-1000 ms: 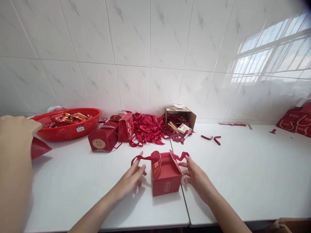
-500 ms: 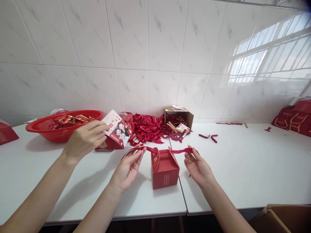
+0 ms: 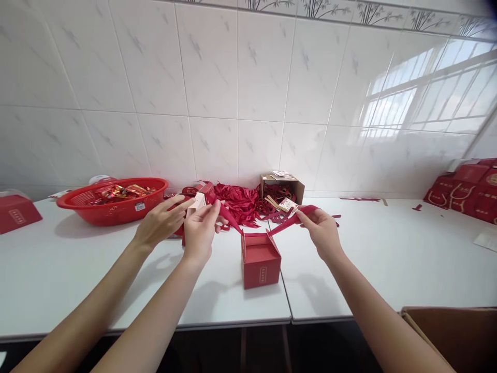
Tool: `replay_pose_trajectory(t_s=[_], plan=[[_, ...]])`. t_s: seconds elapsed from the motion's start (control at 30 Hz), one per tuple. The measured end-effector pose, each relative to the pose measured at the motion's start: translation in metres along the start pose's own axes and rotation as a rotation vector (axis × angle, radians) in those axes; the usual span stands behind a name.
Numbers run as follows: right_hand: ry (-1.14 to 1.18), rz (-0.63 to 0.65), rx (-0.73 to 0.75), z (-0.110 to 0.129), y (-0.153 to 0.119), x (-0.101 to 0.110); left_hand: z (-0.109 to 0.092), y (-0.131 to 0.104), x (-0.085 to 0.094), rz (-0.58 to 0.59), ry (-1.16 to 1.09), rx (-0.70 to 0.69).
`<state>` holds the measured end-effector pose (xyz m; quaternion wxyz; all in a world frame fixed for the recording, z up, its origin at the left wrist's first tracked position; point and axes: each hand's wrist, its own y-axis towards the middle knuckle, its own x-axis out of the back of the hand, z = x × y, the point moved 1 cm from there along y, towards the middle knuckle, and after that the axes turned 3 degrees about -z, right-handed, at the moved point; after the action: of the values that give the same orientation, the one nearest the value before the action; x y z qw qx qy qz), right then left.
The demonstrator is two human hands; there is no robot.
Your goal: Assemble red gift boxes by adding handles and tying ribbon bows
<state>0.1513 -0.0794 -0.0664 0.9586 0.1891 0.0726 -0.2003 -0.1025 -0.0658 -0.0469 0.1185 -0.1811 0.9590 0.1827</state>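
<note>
- Both hands of the person are raised above the small red box (image 3: 261, 260). The left hand (image 3: 200, 231) is closed on one end of the red ribbon (image 3: 285, 221), and the right hand (image 3: 320, 229) is closed on the other end.
- From each hand the ribbon is stretched down to the top of the box, so the box is found between the hands and lower than both.
- The box is standing upright on the white table (image 3: 77, 269), just beside the seam where two table tops meet, and near the front edge.
- A third hand (image 3: 161, 223), belonging to another person on the left, is seen just beside the left hand. It is touching a red printed carton (image 3: 196, 203); how it holds the carton cannot be told.
- Open table surface is left on the right of the right hand, up to a stack of red boxes (image 3: 466, 189) at the far right edge.
- Behind the hands, along the tiled wall (image 3: 233, 77), a pile of red ribbons (image 3: 240, 199) and a brown cardboard box (image 3: 282, 184) are placed.
- At the far left a red basket (image 3: 112, 204) with wrapped sweets is standing, well apart from the small red box.
- Below the front edge, at the right corner, an open brown carton (image 3: 454, 336) is seen.
</note>
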Motion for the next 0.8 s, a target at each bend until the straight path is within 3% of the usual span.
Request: replay_pose_trajectory(t_s=[0.17,0.43,0.8], plan=[[-0.079,0.061,0.116,0.018,0.007,-0.011,-0.018,0.006,-0.006,0.086,-0.051,-0.092],[-0.151,0.144,0.225,0.038,0.020,-0.025,-0.036,0.012,-0.017,0.164,-0.008,-0.094],[0.042,0.253,0.212,0.060,0.026,-0.047,-0.042,0.016,-0.034,0.244,-0.072,-0.065]])
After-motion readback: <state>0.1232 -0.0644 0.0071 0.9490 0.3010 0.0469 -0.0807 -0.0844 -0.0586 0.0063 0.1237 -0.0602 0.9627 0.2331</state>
